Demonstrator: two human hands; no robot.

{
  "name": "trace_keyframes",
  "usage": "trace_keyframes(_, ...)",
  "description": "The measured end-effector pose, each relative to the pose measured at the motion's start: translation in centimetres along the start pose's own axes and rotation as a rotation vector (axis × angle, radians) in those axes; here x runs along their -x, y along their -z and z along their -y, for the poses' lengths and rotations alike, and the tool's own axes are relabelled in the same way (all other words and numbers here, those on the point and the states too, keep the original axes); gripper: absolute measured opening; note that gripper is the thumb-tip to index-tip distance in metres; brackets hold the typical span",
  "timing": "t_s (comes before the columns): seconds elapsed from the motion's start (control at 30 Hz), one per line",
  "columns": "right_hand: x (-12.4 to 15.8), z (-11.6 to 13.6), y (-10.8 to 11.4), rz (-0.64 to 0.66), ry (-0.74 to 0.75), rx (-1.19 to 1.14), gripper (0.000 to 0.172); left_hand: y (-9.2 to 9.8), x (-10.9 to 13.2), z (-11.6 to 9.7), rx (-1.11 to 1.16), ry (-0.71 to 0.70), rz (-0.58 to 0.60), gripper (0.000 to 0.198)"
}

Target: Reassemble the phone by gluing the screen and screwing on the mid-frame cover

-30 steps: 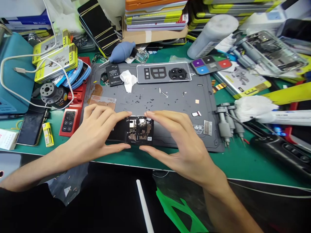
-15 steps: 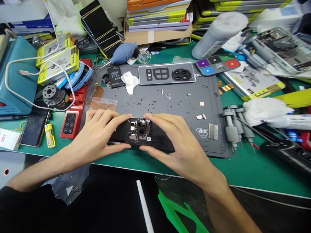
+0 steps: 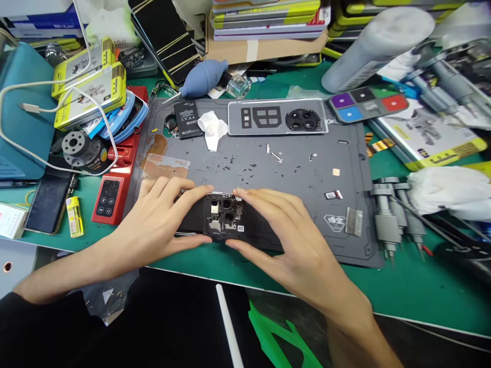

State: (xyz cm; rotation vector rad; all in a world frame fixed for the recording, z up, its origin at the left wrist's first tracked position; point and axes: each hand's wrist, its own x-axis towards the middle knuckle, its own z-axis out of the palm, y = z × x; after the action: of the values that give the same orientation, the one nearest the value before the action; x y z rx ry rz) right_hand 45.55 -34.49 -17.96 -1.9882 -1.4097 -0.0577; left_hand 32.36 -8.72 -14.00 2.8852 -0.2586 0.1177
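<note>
Over the mat [image 3: 299,181], my left hand [image 3: 163,217] and right hand [image 3: 293,232] pinch the phone [image 3: 229,225], its length running left to right.

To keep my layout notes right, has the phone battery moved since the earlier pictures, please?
No; the phone battery keeps its place on the gray mat, left of the white tissue.

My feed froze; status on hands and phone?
Left hand, right hand: both gripping opened phone by edges. Camera section uncovered. Loose scraps on gray mat beyond.
</note>
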Motion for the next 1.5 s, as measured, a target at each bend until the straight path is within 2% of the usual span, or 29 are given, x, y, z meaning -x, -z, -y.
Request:
trace_keyframes(0.23, 0.08, 0.06, 0.02, 0.016, 0.005, 0.004, 0.067, -0.03, 0.11, -0.14, 0.003, -0.012, -0.011, 0.060)
trace_keyframes(0.87, 0.03, 0.19, 0.02, 0.041, -0.025, 0.021, 0.067, 0.05, 0.20, -0.40, -0.005, -0.002, -0.005, 0.056)
trace_keyframes(1.17, 0.18, 0.10, 0.36, 0.082, -0.058, 0.020, 0.078, -0.29, 0.08, -0.31, -0.021, -0.005, -0.027, 0.051)
trace_keyframes(1.33, 0.43, 0.13, 0.81, 0.021, -0.117, -0.016, 0.077, -0.25, 0.03, -0.38, -0.012, 0.000, -0.032, 0.048)
trace_keyframes(1.5, 0.62, 0.01, 0.72, 0.007, -0.103, 0.004, 0.075, -0.36, -0.02, -0.35, -0.008, 0.002, -0.038, 0.048)
